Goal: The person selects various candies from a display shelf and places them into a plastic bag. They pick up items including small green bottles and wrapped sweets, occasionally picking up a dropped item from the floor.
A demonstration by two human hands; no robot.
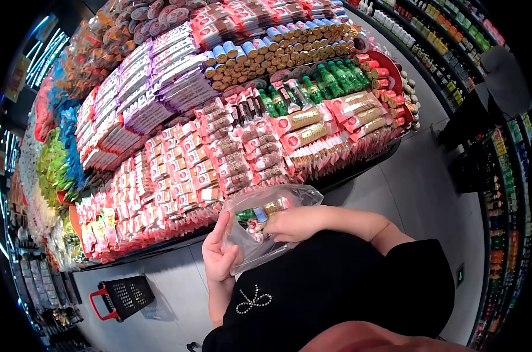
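Head view: left hand on plastic bag, right hand inside

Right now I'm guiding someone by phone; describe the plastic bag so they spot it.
Find the sloped sweets display. Before its front edge, between left hand and right hand, is the clear plastic bag. It alone is see-through, with wrapped sweets inside.

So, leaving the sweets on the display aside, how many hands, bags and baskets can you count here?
Hands: 2, the left hand and the right hand
Bags: 1, the clear plastic bag
Baskets: 1, the shopping basket
Total: 4
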